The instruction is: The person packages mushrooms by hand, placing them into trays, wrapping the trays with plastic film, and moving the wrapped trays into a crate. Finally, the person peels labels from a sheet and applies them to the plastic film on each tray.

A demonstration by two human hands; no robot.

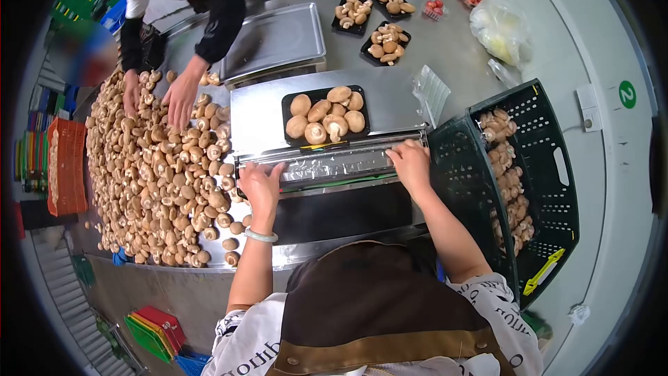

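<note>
A black tray (287,106) of shiitake mushrooms (320,109) sits on the metal top of a wrapping machine (254,108), just beyond my hands. Clear cling film (334,166) stretches across the roller at the machine's front edge. At the film's left end is my left hand (261,188), its fingers closed on the edge. My right hand (410,163) pinches the film at the right end, fingers bent over the machine's rim. Both hands partly hide the film they hold.
Loose mushrooms (167,181) pile up on the left, where a co-worker's hands (182,97) reach in. A dark green crate (550,167) with packed mushrooms stands at my right. Filled trays (386,43), a metal pan (278,38) and a plastic bag (497,28) lie farther back.
</note>
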